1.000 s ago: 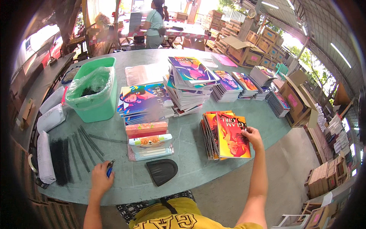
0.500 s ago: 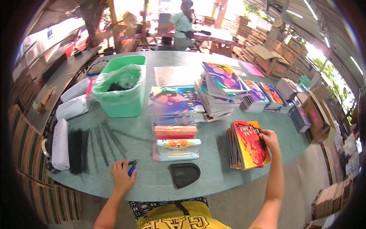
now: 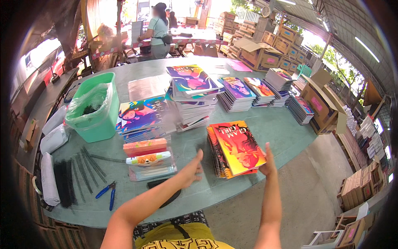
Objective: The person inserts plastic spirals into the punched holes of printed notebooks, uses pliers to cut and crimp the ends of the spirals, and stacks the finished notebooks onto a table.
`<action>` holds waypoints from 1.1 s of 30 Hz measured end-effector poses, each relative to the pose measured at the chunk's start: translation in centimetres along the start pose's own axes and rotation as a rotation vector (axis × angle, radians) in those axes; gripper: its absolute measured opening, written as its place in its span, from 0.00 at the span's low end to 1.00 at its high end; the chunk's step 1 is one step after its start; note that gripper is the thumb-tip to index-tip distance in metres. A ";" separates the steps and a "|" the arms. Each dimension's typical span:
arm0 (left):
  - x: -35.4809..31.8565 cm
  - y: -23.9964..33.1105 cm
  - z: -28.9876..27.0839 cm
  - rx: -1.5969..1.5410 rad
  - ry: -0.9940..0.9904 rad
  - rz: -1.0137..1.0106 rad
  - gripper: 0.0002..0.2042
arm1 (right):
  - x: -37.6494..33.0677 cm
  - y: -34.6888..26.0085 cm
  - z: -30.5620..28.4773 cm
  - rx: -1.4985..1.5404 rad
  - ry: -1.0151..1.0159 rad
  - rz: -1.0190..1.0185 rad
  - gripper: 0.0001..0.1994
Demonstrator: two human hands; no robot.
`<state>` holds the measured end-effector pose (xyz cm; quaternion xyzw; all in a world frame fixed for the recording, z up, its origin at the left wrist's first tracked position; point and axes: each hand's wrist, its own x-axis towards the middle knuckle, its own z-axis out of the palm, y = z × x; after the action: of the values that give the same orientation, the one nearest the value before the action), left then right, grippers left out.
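Observation:
A small stack of spiral-bound notebooks with red and yellow covers [image 3: 240, 149] sits near the front right of the table, its top one slightly askew. My right hand [image 3: 269, 164] is at the stack's right edge, fingers stretched out, palm turned toward it. My left hand [image 3: 190, 171] hovers left of the stack, open and holding nothing, apart from the notebooks. Blue-handled cutting pliers [image 3: 108, 193] lie with handles spread at the front left. Beside them are loose black binding coils [image 3: 85, 168] and a dense bundle of coils [image 3: 63, 182]. My left forearm partly covers a dark curved object [image 3: 171, 197].
A green bin [image 3: 110, 120] with a plastic liner stands at the left. Wrapped packs [image 3: 151, 159], purple-covered notebooks [image 3: 143, 114] and a taller stack [image 3: 192, 97] fill the middle. More stacks [image 3: 238, 95] and an open carton [image 3: 319, 103] are right. A person [image 3: 159, 33] stands beyond.
My left hand has let go of the pliers and moved right toward the notebook stack. My right hand has shifted from the top cover to the stack's right edge. The view has turned right.

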<state>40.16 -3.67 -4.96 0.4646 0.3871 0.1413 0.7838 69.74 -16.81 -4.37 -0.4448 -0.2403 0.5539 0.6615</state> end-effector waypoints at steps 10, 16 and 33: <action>5.4 2.0 5.6 -0.413 -0.286 0.116 0.33 | 0.6 1.1 1.1 -0.305 0.093 -0.052 0.38; 6.9 2.1 6.1 -0.259 -0.193 0.011 0.27 | 0.1 1.4 -0.8 -0.306 0.125 -0.095 0.35; 23.6 4.7 24.9 -0.123 -0.224 -0.159 0.33 | -1.2 6.3 -11.3 -1.382 1.158 -0.379 0.18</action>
<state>74.74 -2.86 -5.59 0.3963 0.3237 0.0496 0.8578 75.33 -21.68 -15.02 -0.9020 -0.2181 -0.1394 0.3456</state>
